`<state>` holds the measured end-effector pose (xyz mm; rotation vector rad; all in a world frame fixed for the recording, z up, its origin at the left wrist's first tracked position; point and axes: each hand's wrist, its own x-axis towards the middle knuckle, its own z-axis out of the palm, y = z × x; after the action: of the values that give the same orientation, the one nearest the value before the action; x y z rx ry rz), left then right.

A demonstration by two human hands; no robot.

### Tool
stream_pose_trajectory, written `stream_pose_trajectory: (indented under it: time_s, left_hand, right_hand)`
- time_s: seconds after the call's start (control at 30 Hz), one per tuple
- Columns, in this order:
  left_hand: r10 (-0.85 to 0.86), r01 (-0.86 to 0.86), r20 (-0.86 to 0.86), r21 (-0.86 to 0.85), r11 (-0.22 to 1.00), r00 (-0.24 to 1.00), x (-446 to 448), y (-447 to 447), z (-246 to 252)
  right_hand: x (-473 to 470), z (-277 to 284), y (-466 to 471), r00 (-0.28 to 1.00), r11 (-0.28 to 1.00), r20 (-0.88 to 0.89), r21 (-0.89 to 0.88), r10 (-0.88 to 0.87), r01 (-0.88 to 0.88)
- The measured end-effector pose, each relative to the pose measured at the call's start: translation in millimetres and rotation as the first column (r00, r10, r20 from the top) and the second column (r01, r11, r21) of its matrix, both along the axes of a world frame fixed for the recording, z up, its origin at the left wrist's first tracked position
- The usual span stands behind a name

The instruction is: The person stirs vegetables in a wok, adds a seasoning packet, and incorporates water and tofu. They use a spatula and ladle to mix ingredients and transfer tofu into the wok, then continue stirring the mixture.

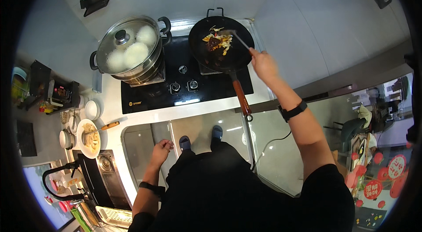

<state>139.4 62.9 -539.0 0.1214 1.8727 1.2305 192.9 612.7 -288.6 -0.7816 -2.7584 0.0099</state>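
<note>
My right hand (264,67) is closed around the handle of a metal spatula (241,42), whose head lies in a black wok (201,45) on the right side of the gas cooktop (178,87). Chopped food (227,42) with a dark brown clump of sauce sits in the middle of the wok. The wok's wooden handle (241,97) points toward me, and no hand is on it. Down by my body, my left hand (162,150) hangs in front of the counter with loosely curled fingers and nothing seen in it.
A lidded steamer pot (151,67) with white round buns (136,54) stands on the left burner. On the left counter are a plate of sliced food (98,153) with a wooden-handled utensil (110,125), small bowls (92,110), a sink (112,179) with a black faucet (49,172), and a basket (115,215).
</note>
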Motion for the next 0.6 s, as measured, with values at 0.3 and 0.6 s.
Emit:
stream_pose_trajectory:
  time_s: [0.3, 0.6]
  left_hand:
    - [-0.055, 0.056, 0.015, -0.072, 0.996, 0.998, 38.6, -3.9, -10.6]
    - [-0.017, 0.016, -0.008, -0.110, 0.994, 1.000, 37.7, -13.9, -21.1]
  right_hand:
    - [-3.3, 2.2, 7.6, 0.955, 0.965, 0.139, -0.033, 0.264, -0.262]
    - [35.6, 15.9, 0.9, 0.951, 0.982, 0.252, 0.002, 0.180, -0.187]
